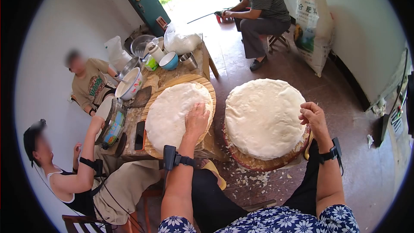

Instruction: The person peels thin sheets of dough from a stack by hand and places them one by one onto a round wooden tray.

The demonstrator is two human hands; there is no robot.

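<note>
A pale, round, floury flat dough [172, 108] lies on a round slatted wooden board [151, 140] on the table. My left hand [197, 118] rests palm down on its right side, fingers stretched out. To the right, a second round dough [264, 116] covers most of a round wooden board [276, 163] with a reddish rim, low in front of me. My right hand [314, 118] is by this dough's right edge with its fingers curled together. Whether anything is pinched between its fingertips is hidden.
The wooden table [201, 56] also carries a patterned bowl [134, 82], a blue bowl [169, 61], a metal cup [189, 61] and a phone [139, 136]. Two people sit at left, one touching a round pan [113, 123]. Another sits near the door beside a sack [311, 30]. Crumbs [254, 179] litter the floor.
</note>
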